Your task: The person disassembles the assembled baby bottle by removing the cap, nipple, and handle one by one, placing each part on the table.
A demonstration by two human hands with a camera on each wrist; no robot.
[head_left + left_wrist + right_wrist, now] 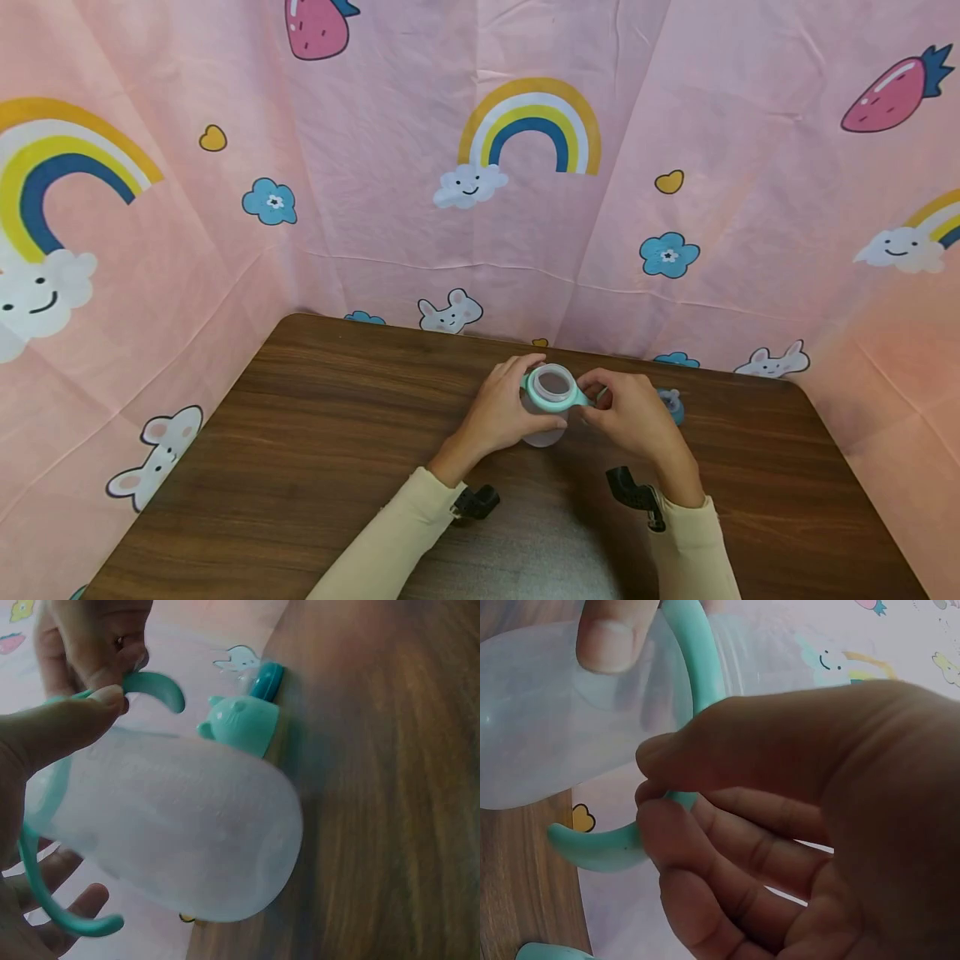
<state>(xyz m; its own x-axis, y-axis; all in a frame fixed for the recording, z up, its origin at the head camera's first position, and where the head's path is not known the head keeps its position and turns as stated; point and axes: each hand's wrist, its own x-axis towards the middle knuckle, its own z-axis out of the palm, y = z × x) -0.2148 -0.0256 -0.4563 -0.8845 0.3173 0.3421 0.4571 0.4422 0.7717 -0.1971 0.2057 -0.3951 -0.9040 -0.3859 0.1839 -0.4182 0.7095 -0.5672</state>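
Note:
A frosted, see-through baby bottle (pixel 543 438) stands upright with its mouth uncovered. Around its neck sits a mint-green ring with two curved handles (pixel 600 850). My left hand (pixel 498 410) grips the bottle from the left side near the ring, thumb at the front. My right hand (pixel 628 412) pinches the handle on the right between thumb and fingers. Whether the bottle's base touches the table is hard to tell. Beyond it, in the left wrist view, lie a mint cap with small ears (pixel 244 724) and a teal collar (pixel 267 680) with a clear nipple.
The brown wooden table (pixel 337 450) has its back edge just behind the bottle. A pink printed cloth (pixel 390 167) hangs behind and at both sides. In the head view the teal collar and nipple are partly hidden behind my right hand. Black wrist mounts (pixel 477 502) stick out from both sleeves.

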